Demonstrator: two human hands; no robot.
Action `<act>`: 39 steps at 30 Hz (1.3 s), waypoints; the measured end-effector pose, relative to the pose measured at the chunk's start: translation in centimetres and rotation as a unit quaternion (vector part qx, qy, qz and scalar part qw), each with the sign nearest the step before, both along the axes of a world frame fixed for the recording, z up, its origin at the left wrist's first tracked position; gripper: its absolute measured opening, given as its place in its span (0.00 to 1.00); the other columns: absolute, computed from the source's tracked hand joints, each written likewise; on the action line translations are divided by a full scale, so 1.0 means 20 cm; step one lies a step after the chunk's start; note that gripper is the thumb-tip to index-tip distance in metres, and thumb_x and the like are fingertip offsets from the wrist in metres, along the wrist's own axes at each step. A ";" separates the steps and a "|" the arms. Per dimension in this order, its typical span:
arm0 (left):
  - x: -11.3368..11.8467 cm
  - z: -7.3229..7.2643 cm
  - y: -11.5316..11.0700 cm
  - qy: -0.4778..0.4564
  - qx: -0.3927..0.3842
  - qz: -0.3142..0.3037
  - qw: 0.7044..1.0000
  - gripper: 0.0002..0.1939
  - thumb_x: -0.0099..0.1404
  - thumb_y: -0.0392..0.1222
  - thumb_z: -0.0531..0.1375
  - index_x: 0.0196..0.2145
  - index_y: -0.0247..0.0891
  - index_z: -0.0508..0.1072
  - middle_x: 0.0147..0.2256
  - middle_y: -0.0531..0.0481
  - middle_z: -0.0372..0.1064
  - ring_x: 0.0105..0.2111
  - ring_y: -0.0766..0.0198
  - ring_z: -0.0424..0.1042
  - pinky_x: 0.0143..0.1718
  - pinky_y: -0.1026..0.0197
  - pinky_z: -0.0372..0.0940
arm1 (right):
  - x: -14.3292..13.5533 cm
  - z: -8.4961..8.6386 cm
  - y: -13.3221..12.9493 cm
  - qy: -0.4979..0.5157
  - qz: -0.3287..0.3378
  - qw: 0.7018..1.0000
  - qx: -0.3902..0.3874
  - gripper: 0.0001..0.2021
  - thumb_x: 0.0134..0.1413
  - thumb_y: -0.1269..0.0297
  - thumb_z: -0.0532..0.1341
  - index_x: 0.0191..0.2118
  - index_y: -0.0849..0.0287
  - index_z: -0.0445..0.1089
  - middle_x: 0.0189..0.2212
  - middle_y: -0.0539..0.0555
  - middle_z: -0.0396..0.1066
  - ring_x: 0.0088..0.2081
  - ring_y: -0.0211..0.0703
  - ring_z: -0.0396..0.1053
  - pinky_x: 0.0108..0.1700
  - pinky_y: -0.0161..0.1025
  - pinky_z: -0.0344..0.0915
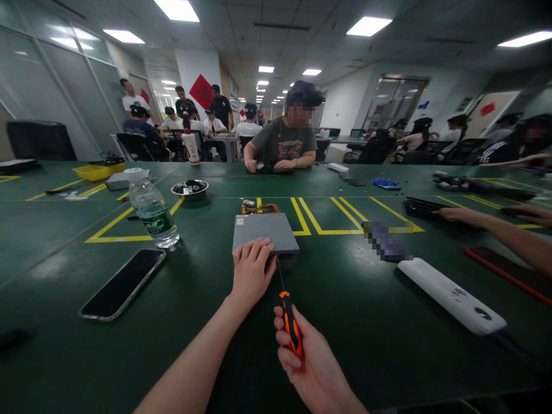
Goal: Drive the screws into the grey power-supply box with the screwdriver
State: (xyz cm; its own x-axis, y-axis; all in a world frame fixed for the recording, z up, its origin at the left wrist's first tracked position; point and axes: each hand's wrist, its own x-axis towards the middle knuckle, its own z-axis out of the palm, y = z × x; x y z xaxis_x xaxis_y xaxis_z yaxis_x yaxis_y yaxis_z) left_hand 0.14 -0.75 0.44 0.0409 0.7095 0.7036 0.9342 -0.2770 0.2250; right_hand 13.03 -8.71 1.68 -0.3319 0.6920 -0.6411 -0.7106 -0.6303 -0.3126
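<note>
A grey metal power supply unit (263, 227) lies on the green table, with a bundle of coloured cables (261, 208) at its far side. My left hand (252, 267) grips its near left part, fingers curved over the top and thumb at the front edge. Held in my closed right hand (302, 351) is a screwdriver (291, 325) with an orange and black handle. Its thin shaft points away from me, and the tip reaches the unit's near face beside my left thumb. Whether the tip sits in a screw is too small to tell.
Left of the unit are a water bottle (153, 215), a phone (124, 284) and a metal bowl (190, 190) of dark parts. A white elongated device (451, 296) lies right. Another person (284, 135) sits opposite; a co-worker's hand (459, 215) reaches in from the right.
</note>
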 end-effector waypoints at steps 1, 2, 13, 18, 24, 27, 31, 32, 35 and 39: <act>0.00 0.00 0.00 0.000 0.000 -0.001 1.000 0.09 0.63 0.40 0.54 0.42 0.43 0.67 0.48 0.50 0.68 0.50 0.58 0.62 0.49 0.52 0.51 | 0.00 0.00 0.00 -0.006 0.002 1.000 0.009 0.14 0.61 0.62 0.52 0.35 0.69 0.68 0.22 0.53 0.65 0.16 0.26 0.55 0.12 0.23 0.45; 0.00 0.00 0.00 0.001 0.000 -0.001 1.000 0.09 0.63 0.40 0.54 0.42 0.43 0.67 0.48 0.50 0.68 0.50 0.58 0.62 0.49 0.52 0.51 | 0.00 0.00 0.00 -0.014 0.001 1.000 0.017 0.12 0.59 0.62 0.55 0.35 0.68 0.68 0.23 0.53 0.65 0.16 0.26 0.55 0.12 0.22 0.45; 0.01 0.00 0.00 0.006 0.014 0.007 1.000 0.09 0.62 0.39 0.55 0.42 0.44 0.67 0.47 0.50 0.69 0.49 0.57 0.63 0.48 0.51 0.51 | 0.02 0.01 -0.01 -0.043 0.008 0.998 0.041 0.12 0.51 0.62 0.62 0.37 0.68 0.69 0.23 0.52 0.66 0.19 0.29 0.59 0.14 0.23 0.48; 0.01 -0.01 0.01 0.010 0.019 0.003 1.000 0.10 0.62 0.39 0.55 0.42 0.44 0.67 0.47 0.48 0.68 0.49 0.56 0.63 0.48 0.50 0.51 | 0.04 0.00 -0.02 -0.097 -0.022 0.988 0.114 0.16 0.34 0.62 0.71 0.29 0.64 0.68 0.24 0.49 0.66 0.21 0.29 0.60 0.16 0.23 0.47; 0.01 0.00 0.01 0.020 0.023 0.004 1.000 0.10 0.62 0.38 0.55 0.42 0.44 0.67 0.47 0.49 0.69 0.49 0.57 0.64 0.47 0.51 0.52 | 0.05 -0.01 -0.01 -0.086 0.015 0.994 0.071 0.17 0.45 0.57 0.65 0.35 0.68 0.69 0.22 0.52 0.66 0.20 0.30 0.61 0.16 0.25 0.47; 0.01 0.00 0.01 0.021 0.033 0.006 0.999 0.10 0.61 0.39 0.55 0.42 0.44 0.68 0.46 0.49 0.69 0.48 0.57 0.65 0.47 0.51 0.52 | 0.05 0.00 -0.01 -0.092 0.014 0.991 0.096 0.19 0.39 0.56 0.68 0.33 0.65 0.67 0.22 0.51 0.66 0.18 0.28 0.58 0.15 0.24 0.44; 0.01 -0.01 0.02 0.028 0.037 0.007 0.999 0.10 0.61 0.38 0.55 0.42 0.43 0.68 0.46 0.48 0.69 0.48 0.56 0.65 0.47 0.51 0.52 | 0.07 0.00 0.00 -0.079 0.019 0.989 0.125 0.21 0.28 0.59 0.73 0.29 0.64 0.66 0.22 0.48 0.64 0.18 0.26 0.55 0.16 0.23 0.41; 0.02 -0.01 0.02 0.030 0.038 0.007 0.999 0.10 0.61 0.38 0.55 0.42 0.43 0.68 0.46 0.48 0.69 0.48 0.56 0.65 0.47 0.51 0.52 | 0.08 0.00 0.00 -0.075 0.025 0.989 0.122 0.21 0.29 0.58 0.72 0.30 0.64 0.66 0.21 0.48 0.64 0.18 0.26 0.55 0.16 0.24 0.41; 0.02 -0.02 0.02 0.037 0.041 0.011 0.998 0.10 0.61 0.39 0.55 0.42 0.44 0.67 0.46 0.49 0.69 0.47 0.56 0.65 0.46 0.51 0.53 | 0.10 -0.01 0.01 -0.072 0.049 0.991 0.105 0.20 0.38 0.54 0.68 0.32 0.66 0.69 0.21 0.49 0.63 0.18 0.27 0.56 0.16 0.24 0.44; 0.02 -0.02 0.02 0.038 0.042 0.019 0.998 0.10 0.61 0.39 0.56 0.41 0.44 0.67 0.46 0.49 0.69 0.47 0.56 0.65 0.47 0.51 0.52 | 0.13 -0.01 0.01 -0.091 0.050 0.989 0.109 0.20 0.41 0.52 0.67 0.34 0.65 0.68 0.22 0.49 0.63 0.18 0.26 0.54 0.16 0.25 0.43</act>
State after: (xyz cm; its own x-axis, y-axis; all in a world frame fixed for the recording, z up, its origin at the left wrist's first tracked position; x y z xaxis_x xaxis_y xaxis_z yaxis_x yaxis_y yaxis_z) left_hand 0.62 -0.36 0.11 0.0702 0.6500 0.7567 0.9580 -0.2554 0.1305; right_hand 15.54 -8.53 1.54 -0.2989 0.7902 -0.5350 -0.5679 -0.5978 -0.5657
